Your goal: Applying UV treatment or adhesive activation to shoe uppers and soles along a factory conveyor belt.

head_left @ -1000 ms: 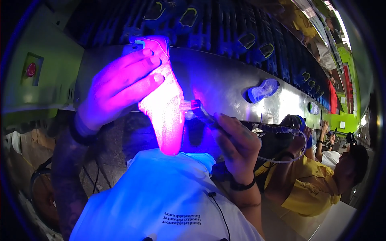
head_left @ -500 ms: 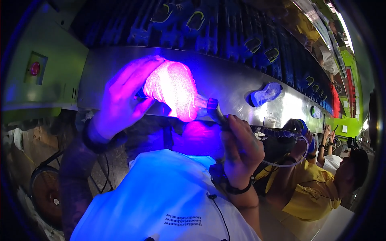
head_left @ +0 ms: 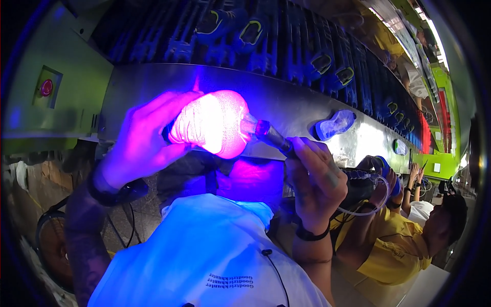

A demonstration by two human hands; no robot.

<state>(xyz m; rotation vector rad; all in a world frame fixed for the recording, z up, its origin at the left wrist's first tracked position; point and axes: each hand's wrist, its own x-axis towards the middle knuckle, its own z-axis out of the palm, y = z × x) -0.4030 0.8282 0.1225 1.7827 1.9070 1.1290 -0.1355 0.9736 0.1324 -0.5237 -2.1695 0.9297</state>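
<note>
A shoe (head_left: pixel 215 123) glows bright pink under a violet light, its laced top turned toward my left hand and its rounded toe pointing right. My left hand (head_left: pixel 148 135) is closed around the heel end, fingers over the top and thumb beneath. In my right hand (head_left: pixel 317 179) is a brush (head_left: pixel 276 139) with a dark handle, gripped between thumb and fingers. Its pale bristles meet the edge of the toe. Glare washes out much of the shoe's surface.
Behind the metal ledge (head_left: pixel 286 97) runs a dark slatted conveyor (head_left: pixel 286 43) carrying several dark shoes. A translucent shoe sole (head_left: pixel 335 125) lies on the ledge. A green cabinet with a red button (head_left: pixel 46 87) stands at left; a co-worker in yellow (head_left: pixel 394 245) works at right.
My left hand has shifted a little left and turned the shoe, so its toe points more to the right. My right hand and the brush have moved slightly, bristles still at the toe.
</note>
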